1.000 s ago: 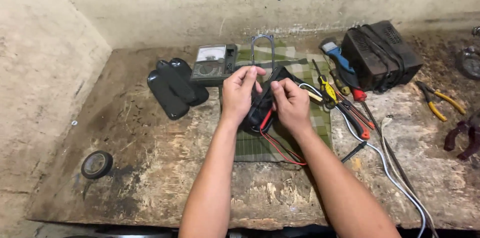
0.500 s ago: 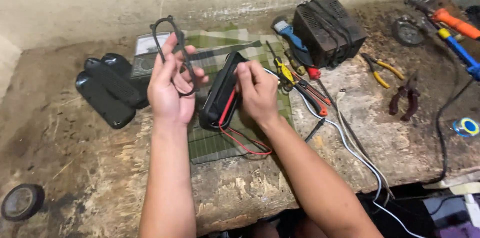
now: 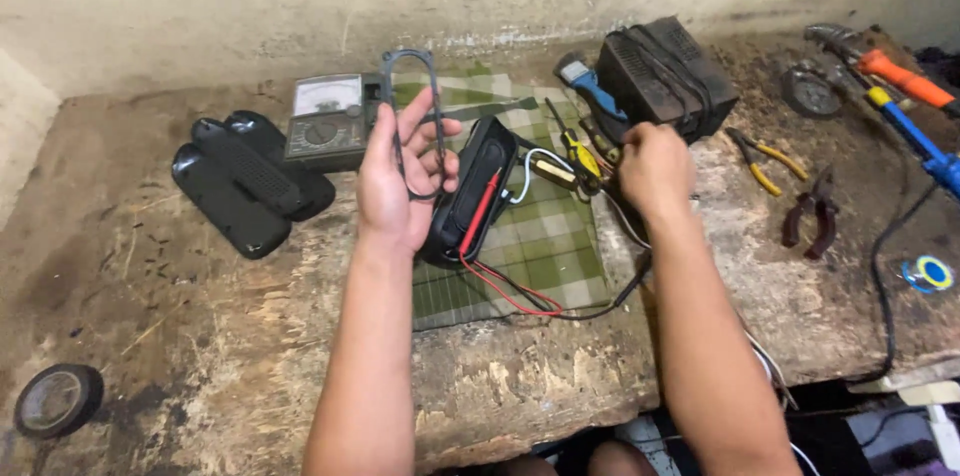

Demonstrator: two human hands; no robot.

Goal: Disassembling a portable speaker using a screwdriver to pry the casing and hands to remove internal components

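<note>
Forearms enter from the near edge of the rough wooden workbench [image 3: 250,336], and a roll of black tape [image 3: 55,401] lies at the near left corner. Left hand [image 3: 400,186] is raised over the bench with its fingers curled loosely around a thin black rubber gasket [image 3: 412,126], an elongated loop held upright between thumb and fingertips. Just right of that hand, a black oblong housing [image 3: 475,191] rests tilted on a green checked cloth [image 3: 540,256], its open side up, with red and black wires [image 3: 500,286] trailing out toward the near edge. Right hand [image 3: 655,166] is closed down among the tools at the cloth's right edge, touching or gripping something near the yellow-handled screwdrivers [image 3: 570,151]; what it pinches is hidden by the knuckles. Two black oblong covers [image 3: 245,186] lie to the left, well apart from the housing. Farther back sit an analogue multimeter [image 3: 325,121] and a black boxy unit [image 3: 665,76]; pliers [image 3: 765,161] and cutters [image 3: 815,221] lie to the right.

Judgement: the gasket handles best with a light grip that leaves the loop untwisted and free of bench grit, and the wires should stay clear of the housing's rim.
</note>
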